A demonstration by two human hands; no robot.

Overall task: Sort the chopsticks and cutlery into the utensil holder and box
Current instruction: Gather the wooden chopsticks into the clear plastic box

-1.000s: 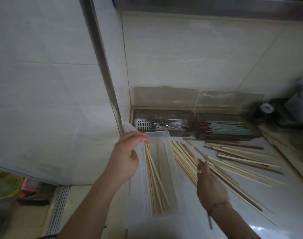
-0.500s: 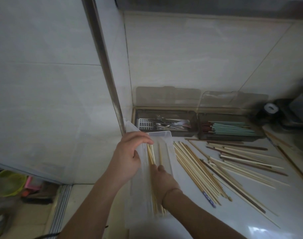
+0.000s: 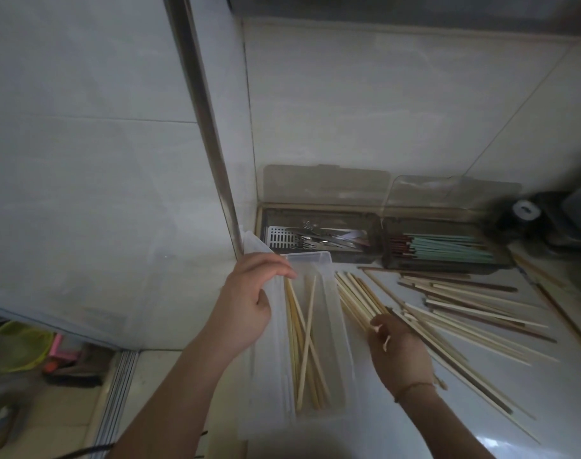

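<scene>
While my left hand (image 3: pixel 249 303) steadies the clear plastic box (image 3: pixel 340 342) at lower centre of the frame, fingers draped over its left wall near the far end, my right hand (image 3: pixel 393 347) is down on the loose pale chopsticks (image 3: pixel 358 298) just right of the box. Its fingers are curled in at the near ends of that bundle; whether they have pinched a stick I cannot tell. A few bamboo chopsticks (image 3: pixel 304 342) lie crossed inside the box. More mixed chopsticks (image 3: pixel 474 309) fan out across the white counter (image 3: pixel 481 409) toward the right. At centre, against the wall, the utensil holder (image 3: pixel 318 238) holds metal cutlery, and a second tray (image 3: pixel 448 250) beside it holds green chopsticks. I judge this the picking step: next I need a clean pinch on one or two pale sticks, lifted free of the pile and laid lengthwise in the box.
</scene>
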